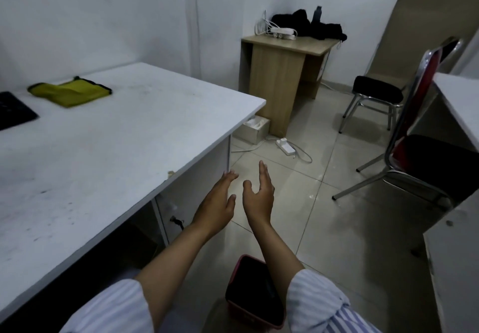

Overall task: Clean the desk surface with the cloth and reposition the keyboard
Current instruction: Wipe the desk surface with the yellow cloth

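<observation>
Wiping appears not yet begun: the white laminate desk (108,151) shows dark smudges, and the crumpled yellow-green cloth with dark trim (69,91) lies untouched toward the desk's far edge, the black keyboard (14,111) just left of it. Left hand (217,204) and right hand (258,195) hover empty beyond the desk's near corner, fingers spread

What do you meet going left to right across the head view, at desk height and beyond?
Keyboard → yellow cloth → white desk's right corner → wooden side table → black stool → red chair.
</observation>
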Tool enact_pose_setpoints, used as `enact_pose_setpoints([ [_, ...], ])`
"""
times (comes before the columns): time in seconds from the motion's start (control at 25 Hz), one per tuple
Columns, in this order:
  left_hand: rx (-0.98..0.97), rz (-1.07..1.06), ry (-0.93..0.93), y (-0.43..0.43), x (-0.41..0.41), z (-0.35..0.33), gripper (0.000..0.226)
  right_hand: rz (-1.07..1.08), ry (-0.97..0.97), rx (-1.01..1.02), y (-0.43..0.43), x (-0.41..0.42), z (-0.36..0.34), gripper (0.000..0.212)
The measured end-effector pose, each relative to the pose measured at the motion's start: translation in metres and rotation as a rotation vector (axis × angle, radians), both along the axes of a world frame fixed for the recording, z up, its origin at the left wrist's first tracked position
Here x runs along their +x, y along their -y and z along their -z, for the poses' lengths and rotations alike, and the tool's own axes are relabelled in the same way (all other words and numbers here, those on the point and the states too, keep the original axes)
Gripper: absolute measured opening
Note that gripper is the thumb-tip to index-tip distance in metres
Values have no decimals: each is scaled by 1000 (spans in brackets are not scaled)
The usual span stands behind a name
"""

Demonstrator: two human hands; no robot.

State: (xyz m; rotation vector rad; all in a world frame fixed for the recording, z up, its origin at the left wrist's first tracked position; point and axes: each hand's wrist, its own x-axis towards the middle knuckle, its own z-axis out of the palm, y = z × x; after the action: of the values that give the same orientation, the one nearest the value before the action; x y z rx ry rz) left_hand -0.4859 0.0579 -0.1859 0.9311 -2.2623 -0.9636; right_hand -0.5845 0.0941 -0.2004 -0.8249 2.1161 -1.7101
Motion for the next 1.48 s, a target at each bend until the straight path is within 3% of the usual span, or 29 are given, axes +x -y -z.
enact_pose_setpoints([
  [0.4, -175, -51, -138, 17, 25, -89, 58, -34, -103, -194, 40, 25, -92, 57],
  [0.84, -391, -331, -213, 77, 119, -169, 55, -278, -229, -305, 99, 99, -188, 61],
  [1.48, -481, -796, -124, 119, 288, -206, 59, -640, -440, -330, 169, 251, -224, 64],
])
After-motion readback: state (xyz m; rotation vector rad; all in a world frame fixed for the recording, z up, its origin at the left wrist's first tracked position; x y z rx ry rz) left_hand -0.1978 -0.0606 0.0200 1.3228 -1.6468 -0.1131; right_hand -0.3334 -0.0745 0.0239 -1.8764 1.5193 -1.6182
